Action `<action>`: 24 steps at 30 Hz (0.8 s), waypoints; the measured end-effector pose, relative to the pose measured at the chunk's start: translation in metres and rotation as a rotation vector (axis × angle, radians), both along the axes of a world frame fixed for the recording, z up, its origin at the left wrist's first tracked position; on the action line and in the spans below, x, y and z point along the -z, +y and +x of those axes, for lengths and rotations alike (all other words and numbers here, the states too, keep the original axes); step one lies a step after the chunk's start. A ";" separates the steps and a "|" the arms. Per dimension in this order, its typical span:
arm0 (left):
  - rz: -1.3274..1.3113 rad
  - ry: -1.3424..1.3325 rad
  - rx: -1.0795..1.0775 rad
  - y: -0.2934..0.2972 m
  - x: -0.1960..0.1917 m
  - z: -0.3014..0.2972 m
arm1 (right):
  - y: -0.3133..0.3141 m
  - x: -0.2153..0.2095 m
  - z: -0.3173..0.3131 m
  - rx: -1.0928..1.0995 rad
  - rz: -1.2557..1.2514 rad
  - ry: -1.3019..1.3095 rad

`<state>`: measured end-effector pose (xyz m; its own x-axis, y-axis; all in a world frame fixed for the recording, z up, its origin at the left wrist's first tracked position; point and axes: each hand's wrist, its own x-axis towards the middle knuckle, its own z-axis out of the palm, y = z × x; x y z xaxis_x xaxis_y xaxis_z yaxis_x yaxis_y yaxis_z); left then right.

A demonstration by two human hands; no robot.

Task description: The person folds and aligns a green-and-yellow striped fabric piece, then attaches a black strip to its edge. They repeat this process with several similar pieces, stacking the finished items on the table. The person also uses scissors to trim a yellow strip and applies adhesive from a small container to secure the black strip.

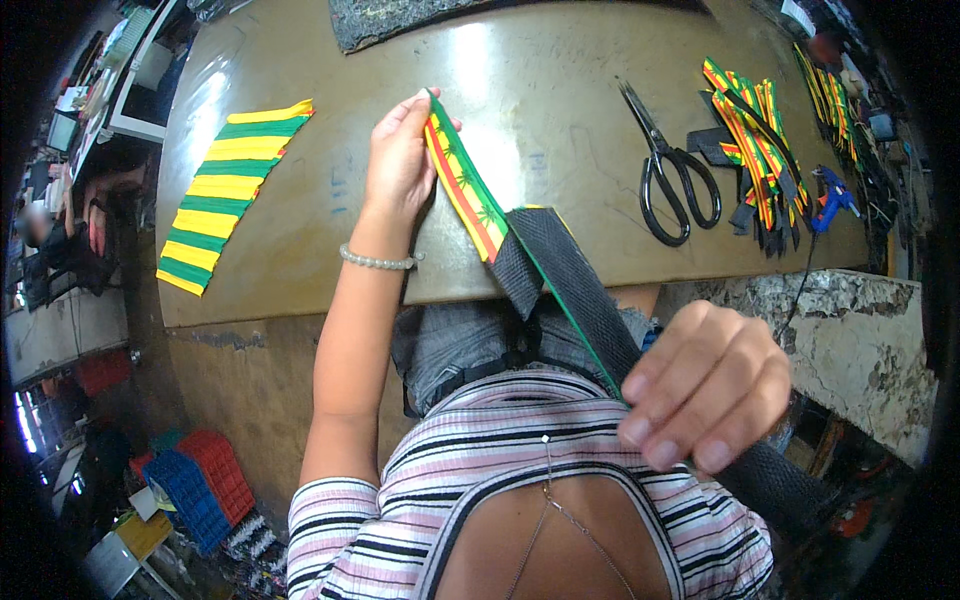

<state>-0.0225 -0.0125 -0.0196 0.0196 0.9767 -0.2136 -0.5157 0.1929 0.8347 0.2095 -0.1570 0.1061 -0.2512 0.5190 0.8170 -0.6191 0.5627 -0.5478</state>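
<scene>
My left hand [400, 150], a beaded bracelet at its wrist, is closed on the far end of a long strap. This end shows a green, yellow and red band with palm-tree shapes [465, 180]. Nearer to me the strap turns to its black woven side [580, 275] with a green edge, and a short black flap hangs at the turn, by the table edge. Above my striped top, my right hand [710, 385] has its fingers curled round the strap; the thumb is hidden. A black length [770, 485] shows beyond that hand.
Black-handled scissors [665, 170] lie on the table [350, 270]. Right of them are a pile of colourful straps [765, 150] and a blue glue gun [832, 200] with a cord. Green and yellow strips [235, 190] lie in a row at left. A dark slab [420, 22] is at the far edge.
</scene>
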 end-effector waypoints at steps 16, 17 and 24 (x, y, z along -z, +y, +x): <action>0.210 0.558 -0.147 0.025 0.004 -0.020 | -0.014 0.040 0.009 0.214 -0.183 0.113; 0.216 0.729 -0.083 0.032 -0.003 -0.029 | -0.007 0.049 0.008 0.352 -0.437 0.226; 0.641 1.494 -0.057 -0.004 -0.024 -0.027 | 0.022 0.105 0.000 0.556 -1.114 0.226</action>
